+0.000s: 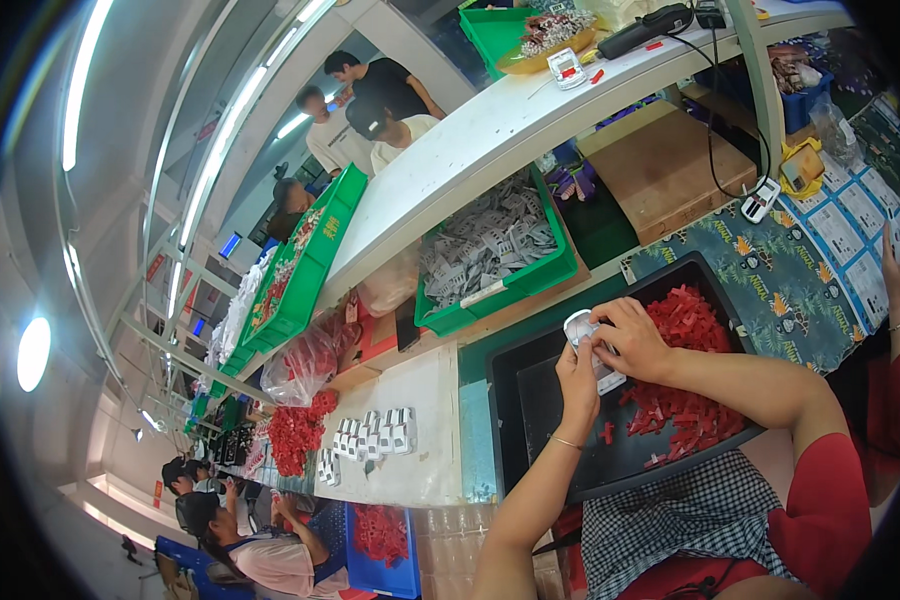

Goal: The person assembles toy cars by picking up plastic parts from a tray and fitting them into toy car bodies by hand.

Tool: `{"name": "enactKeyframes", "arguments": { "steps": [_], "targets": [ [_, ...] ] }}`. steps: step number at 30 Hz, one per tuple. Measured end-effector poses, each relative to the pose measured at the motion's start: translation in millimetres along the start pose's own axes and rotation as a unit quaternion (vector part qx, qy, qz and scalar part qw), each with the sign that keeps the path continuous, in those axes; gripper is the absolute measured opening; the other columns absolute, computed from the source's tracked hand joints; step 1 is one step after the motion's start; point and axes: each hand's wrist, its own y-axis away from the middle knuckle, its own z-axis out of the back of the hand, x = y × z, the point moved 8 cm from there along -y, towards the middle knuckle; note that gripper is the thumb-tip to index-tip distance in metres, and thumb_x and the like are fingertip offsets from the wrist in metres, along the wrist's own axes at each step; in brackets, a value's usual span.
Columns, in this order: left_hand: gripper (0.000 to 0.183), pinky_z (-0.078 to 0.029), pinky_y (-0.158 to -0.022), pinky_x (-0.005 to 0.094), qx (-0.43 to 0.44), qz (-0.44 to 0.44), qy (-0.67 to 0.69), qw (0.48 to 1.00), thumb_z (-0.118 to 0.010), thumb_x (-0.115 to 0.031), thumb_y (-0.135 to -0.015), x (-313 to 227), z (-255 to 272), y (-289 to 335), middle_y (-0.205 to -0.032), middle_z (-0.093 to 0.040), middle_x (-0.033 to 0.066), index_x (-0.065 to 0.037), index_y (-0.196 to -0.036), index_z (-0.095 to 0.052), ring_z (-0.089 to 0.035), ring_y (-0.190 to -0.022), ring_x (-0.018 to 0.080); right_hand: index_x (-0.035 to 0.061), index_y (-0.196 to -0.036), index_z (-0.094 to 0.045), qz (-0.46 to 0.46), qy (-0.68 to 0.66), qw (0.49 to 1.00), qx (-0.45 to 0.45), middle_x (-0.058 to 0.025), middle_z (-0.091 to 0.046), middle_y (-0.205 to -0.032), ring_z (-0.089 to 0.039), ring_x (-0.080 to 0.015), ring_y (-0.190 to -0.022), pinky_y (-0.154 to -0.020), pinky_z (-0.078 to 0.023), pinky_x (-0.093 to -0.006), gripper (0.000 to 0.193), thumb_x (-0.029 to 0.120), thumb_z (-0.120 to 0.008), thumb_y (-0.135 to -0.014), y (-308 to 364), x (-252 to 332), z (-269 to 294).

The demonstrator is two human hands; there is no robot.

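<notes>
Both hands meet over the black tray (530, 425). My left hand (576, 378) and my right hand (630, 340) grip a small white plastic shell (578, 325), which looks like a toy car body. The fingers of both are closed around it and cover much of it. Just below the fingers, another white part (610, 381) is partly hidden by my left hand. Loose red plastic pieces (685, 318) are heaped along the tray's right side, beneath my right forearm, and a few lie scattered nearer my left wrist.
Similar white shells (375, 435) stand in rows on a pale board to the left, beside a red heap (295, 440). A green bin (560, 268) of grey parts sits beyond the tray, under a white shelf (460, 165). A co-worker's hand (895, 262) shows at far right.
</notes>
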Motion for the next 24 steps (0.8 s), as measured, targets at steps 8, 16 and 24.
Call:
{"name": "enactKeyframes", "arguments": {
  "steps": [8,16,24],
  "targets": [
    [0.022,-0.044,-0.074,0.0234,-0.013,-0.008,-0.024,1.0,-0.051,-0.017,-0.096,-0.2,5.5,2.0,-0.096,-0.061,0.0035,0.0,-0.11,-0.058,-0.055,-0.084,0.008,0.0041,-0.098,-0.055,-0.141,-0.125,0.982,-0.02,-0.0108,-0.053,-0.099,-0.056,-0.0248,-0.088,-0.073,-0.048,-0.0326,0.032,0.007,-0.069,-0.07,-1.7,-19.6,7.8],
    [0.018,-0.046,-0.069,0.0237,-0.02,-0.074,-0.215,0.974,-0.053,-0.012,-0.093,-35.6,-11.6,7.9,-0.089,-0.062,0.0028,0.0,-0.106,-0.057,-0.055,-0.079,0.0073,0.0016,-0.111,-0.055,-0.276,-0.262,0.924,0.043,-0.0085,-0.063,-0.087,-0.06,-0.0148,-0.075,-0.067,-0.049,-0.0266,0.04,0.007,-0.069,-0.074,13.5,-57.0,-31.6],
    [0.02,-0.045,-0.071,0.0237,-0.006,-0.083,-0.244,0.966,-0.054,-0.016,-0.095,-38.6,-17.2,12.0,-0.089,-0.062,0.003,0.001,-0.106,-0.057,-0.055,-0.081,0.0072,0.0001,-0.113,-0.055,-0.306,-0.28,0.907,0.071,-0.008,-0.065,-0.091,-0.059,-0.0132,-0.078,-0.069,-0.049,-0.0258,0.042,0.008,-0.068,-0.074,20.4,-65.4,-35.0]
  ]
}}
